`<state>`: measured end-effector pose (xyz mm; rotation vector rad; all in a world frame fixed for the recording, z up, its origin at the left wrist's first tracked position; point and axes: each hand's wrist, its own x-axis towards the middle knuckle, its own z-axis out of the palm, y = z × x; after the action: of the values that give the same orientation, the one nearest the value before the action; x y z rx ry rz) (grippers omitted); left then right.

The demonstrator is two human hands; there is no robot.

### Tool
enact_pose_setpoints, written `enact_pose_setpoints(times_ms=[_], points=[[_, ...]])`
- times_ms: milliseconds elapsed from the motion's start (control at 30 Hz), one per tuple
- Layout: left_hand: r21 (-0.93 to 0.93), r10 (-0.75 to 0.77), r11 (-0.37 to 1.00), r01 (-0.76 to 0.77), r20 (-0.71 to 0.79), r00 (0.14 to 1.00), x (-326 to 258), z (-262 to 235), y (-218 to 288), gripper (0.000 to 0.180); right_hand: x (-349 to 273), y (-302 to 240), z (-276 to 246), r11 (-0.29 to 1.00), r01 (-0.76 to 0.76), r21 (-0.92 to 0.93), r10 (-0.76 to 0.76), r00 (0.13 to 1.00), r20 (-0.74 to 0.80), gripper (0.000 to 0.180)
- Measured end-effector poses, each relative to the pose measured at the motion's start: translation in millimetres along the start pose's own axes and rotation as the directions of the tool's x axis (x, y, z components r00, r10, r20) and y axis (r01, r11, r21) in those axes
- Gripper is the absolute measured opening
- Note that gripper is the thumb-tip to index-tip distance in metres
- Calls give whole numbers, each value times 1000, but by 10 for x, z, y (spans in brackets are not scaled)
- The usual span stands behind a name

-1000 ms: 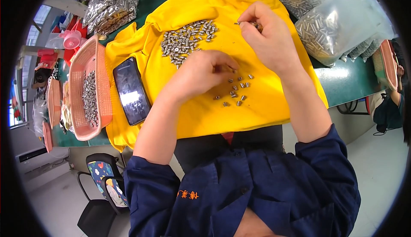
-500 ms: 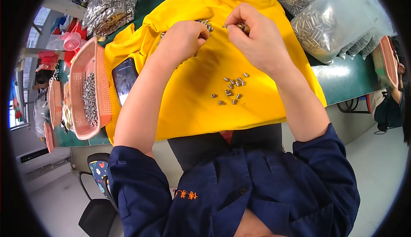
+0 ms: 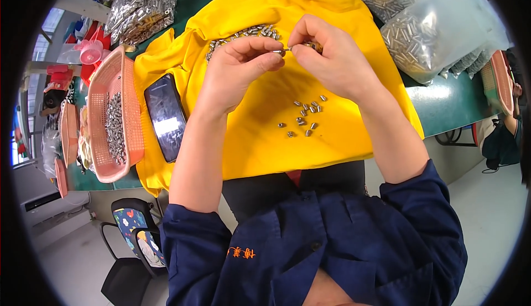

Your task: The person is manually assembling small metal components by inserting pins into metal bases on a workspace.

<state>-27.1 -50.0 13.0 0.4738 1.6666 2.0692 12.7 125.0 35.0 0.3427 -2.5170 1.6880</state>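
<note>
Above the yellow cloth (image 3: 332, 151), both hands meet fingertip to fingertip. My left hand (image 3: 239, 71) pinches a small metal cylinder (image 3: 279, 52) between thumb and forefinger. My right hand (image 3: 334, 60) is closed round a thin tool (image 3: 314, 46) with a yellowish handle; its slim dark tip meets the cylinder. Most of the tool is hidden in the palm, so its exact kind does not show. Behind my left hand lies a heap of small metal cylinders (image 3: 251, 31). Nearer to me, several similar loose cylinders (image 3: 304, 112) are scattered on the cloth.
A dark phone (image 3: 166, 118) lies on the cloth's left side, next to a pink basket (image 3: 99, 121) of small metal parts. Clear bags of metal parts (image 3: 412, 38) stand at the far right, another bag (image 3: 142, 7) at the far left. The green table (image 3: 442, 104) shows beyond.
My left hand has moved right from the heap to my right hand, bringing a small metal cylinder to the tool's tip. More of the heap and the phone now shows.
</note>
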Motion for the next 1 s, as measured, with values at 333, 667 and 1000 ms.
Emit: enact_pose_setpoints(times_ms=[333,667,1000], points=[[-20,9,1000,-9,2,1000,-3,26,-10,15,-34,-6,62,995,87,-50,-88,996,-1,5],[333,51,943,-16,-96,994,-2,63,-7,14,-32,33,146,906,180,-384,-203,979,-21,5],[102,37,994,-33,-45,998,-22,6,20,14,-29,-37,77,988,125,-93,-130,990,-53,9]])
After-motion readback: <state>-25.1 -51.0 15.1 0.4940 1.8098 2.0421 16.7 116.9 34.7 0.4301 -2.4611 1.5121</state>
